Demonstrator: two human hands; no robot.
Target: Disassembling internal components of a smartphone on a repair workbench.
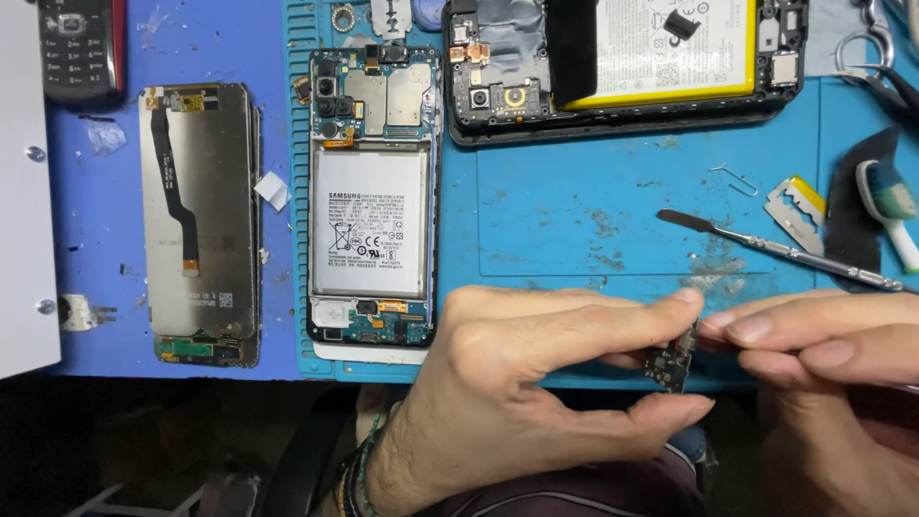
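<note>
Over the near edge of a blue mat [574,211], the left hand [517,383] pinches a small dark circuit board [672,364] between thumb and forefinger. The right hand [823,354], fingers closed together, meets the board's top edge. An opened phone [371,201] lies just left; a metal spudger [775,244] rests behind the hands.

The small circuit board [670,362] is partly hidden by fingers. The keypad phone [81,48] and scissors [876,48] are cut off.
</note>
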